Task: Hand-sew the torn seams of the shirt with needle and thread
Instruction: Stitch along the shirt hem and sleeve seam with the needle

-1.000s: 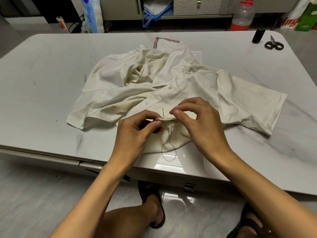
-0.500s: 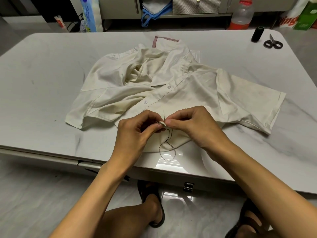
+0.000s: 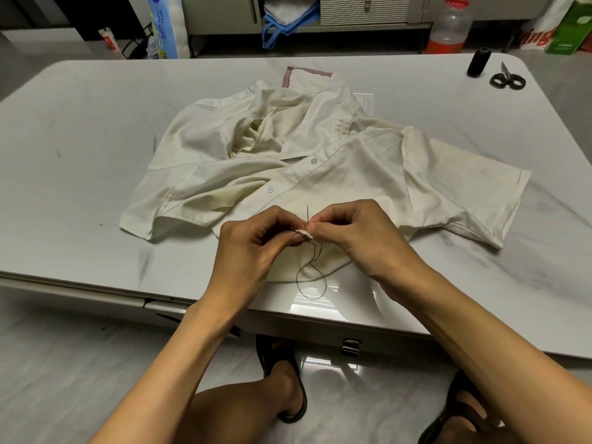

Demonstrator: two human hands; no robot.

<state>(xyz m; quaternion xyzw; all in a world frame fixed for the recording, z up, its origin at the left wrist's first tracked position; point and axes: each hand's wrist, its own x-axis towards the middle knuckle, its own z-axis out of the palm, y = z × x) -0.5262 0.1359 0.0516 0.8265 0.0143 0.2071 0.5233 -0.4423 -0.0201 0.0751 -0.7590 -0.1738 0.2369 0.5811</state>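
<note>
— Pale marbled table (image 3: 96,129), glossy along its near edge. What are the fingers doing?

— Left hand (image 3: 253,248): thumb and forefinger pressed together on a small fold at the near edge of the shirt (image 3: 352,161), the other fingers curled under. Right hand (image 3: 358,238): thumb and forefinger pinch the lower part of the needle (image 3: 308,214), just beside the left fingertips.

— And the needle?

— Upright, tip pointing to the far side, standing out of the fold between the two hands. How deep it sits in the cloth, I cannot tell.

— Thread?

— Dark thread (image 3: 312,277) hangs from the fold toward the near side and lies in a loop over the hem and onto the bare table top.

— Where is the shirt itself?

— Cream, short-sleeved, rumpled in the middle of the table. Buttons show along the front, one sleeve spreads to the right, the collar lies at the far side. The near hem is under the hands.

— Anything else out?

— Far right corner: a dark spool (image 3: 479,62) standing upright, black-handled scissors (image 3: 507,80) lying just beside it on its right, both well apart from the shirt. Beyond the table stands a plastic bottle (image 3: 448,27) with a red cap. Below the near edge, the person's feet in dark sandals (image 3: 290,395).
</note>
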